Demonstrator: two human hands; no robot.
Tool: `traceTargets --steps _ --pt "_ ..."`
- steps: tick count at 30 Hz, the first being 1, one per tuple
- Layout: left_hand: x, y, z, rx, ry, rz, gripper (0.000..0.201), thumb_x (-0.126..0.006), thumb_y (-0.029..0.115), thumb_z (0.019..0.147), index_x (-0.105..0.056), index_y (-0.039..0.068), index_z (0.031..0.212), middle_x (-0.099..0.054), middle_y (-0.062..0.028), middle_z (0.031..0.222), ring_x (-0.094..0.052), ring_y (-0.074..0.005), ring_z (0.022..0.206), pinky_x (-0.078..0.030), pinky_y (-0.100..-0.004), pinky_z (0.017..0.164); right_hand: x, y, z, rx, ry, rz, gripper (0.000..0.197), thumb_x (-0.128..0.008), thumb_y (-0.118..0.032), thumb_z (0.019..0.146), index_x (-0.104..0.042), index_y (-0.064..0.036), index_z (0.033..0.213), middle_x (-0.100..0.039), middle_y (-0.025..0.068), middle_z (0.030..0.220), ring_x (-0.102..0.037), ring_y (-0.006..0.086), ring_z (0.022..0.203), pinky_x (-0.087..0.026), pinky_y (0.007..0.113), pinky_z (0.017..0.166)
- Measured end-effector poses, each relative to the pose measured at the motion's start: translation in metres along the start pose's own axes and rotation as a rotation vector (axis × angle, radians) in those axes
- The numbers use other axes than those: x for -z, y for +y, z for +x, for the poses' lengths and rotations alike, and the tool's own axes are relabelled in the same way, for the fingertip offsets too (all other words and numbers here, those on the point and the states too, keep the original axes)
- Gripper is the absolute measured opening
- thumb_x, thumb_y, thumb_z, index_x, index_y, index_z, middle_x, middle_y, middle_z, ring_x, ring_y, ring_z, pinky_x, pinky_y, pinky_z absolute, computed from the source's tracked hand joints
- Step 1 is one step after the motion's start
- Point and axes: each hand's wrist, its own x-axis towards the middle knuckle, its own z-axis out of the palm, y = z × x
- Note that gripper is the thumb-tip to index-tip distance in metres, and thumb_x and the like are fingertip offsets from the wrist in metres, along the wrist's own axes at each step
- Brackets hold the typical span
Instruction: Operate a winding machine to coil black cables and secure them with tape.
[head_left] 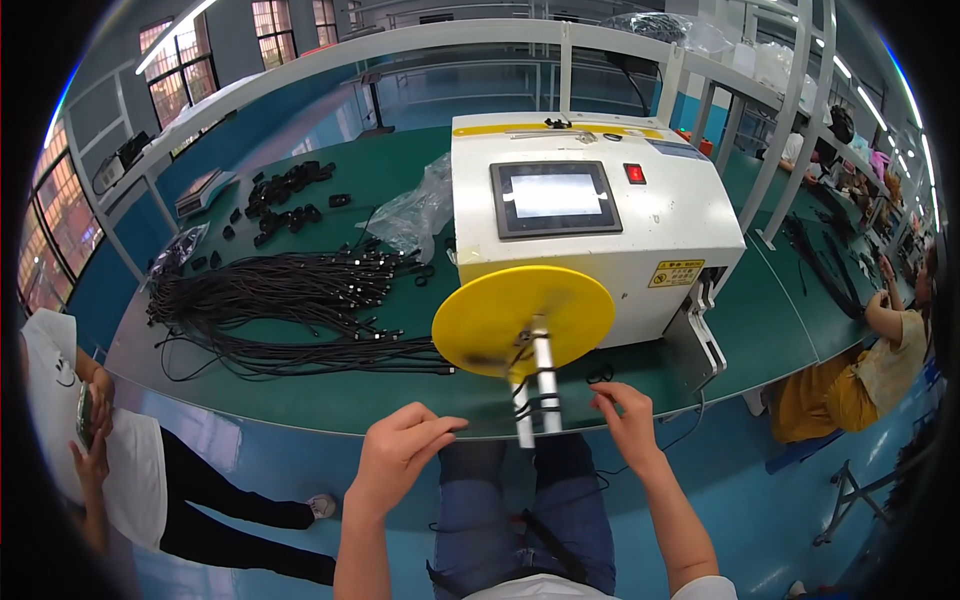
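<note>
A yellow disc [470,310] on the front of a white machine [590,250] carries two white prongs [545,375] that point toward me. Black cable [545,404] is wrapped around the prongs in a few turns. Left of them, my left hand [400,450] is closed, thumb and fingertips pressed together; whatever they pinch is too small to make out. My right hand [628,422] is on the other side, its fingers curled into a pinch just below a small black loop [601,374] at the table edge. What sits between those fingertips, if anything, is hidden.
Bundled black cables [280,300] lie on the green table [410,395] at left, with small black parts [290,190] and a clear plastic bag [420,210] behind. The machine has a screen [555,197] and a red switch [634,174]. A person [110,430] stands at left; others sit at right.
</note>
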Motion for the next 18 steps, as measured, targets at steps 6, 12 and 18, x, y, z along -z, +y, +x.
traceTargets --steps 6,12,18 --pt "-0.019 0.03 0.002 -0.09 0.063 0.11 0.03 -0.071 -0.002 0.068 -0.068 0.005 0.097 -0.053 -0.0064 0.068 -0.052 -0.0177 0.059 -0.04 -0.0273 0.049 -0.001 -0.001 -0.003 -0.002 0.004 0.029 0.014 -0.059 -0.001 0.082 -0.064 0.0005 0.095 -0.064 0.0104 0.075 -0.062 0.0236 0.07 -0.048 0.032 0.065" --pt "-0.026 0.04 0.014 -0.167 0.105 0.205 0.033 -0.071 -0.003 0.067 -0.068 0.004 0.099 -0.054 -0.0068 0.07 -0.053 -0.018 0.06 -0.041 -0.0267 0.05 0.003 -0.001 -0.005 -0.011 0.01 0.031 0.014 -0.059 -0.001 0.082 -0.064 0.0005 0.095 -0.064 0.0104 0.075 -0.063 0.0231 0.07 -0.048 0.031 0.065" --pt "-0.041 0.041 0.012 -0.187 0.106 0.157 0.033 -0.07 -0.005 0.068 -0.067 0.004 0.1 -0.055 -0.007 0.073 -0.054 -0.0176 0.061 -0.043 -0.0257 0.052 0.003 -0.004 -0.007 -0.004 0.006 0.039 0.014 -0.059 -0.001 0.082 -0.064 0.0005 0.095 -0.065 0.0103 0.077 -0.063 0.0225 0.069 -0.048 0.031 0.063"
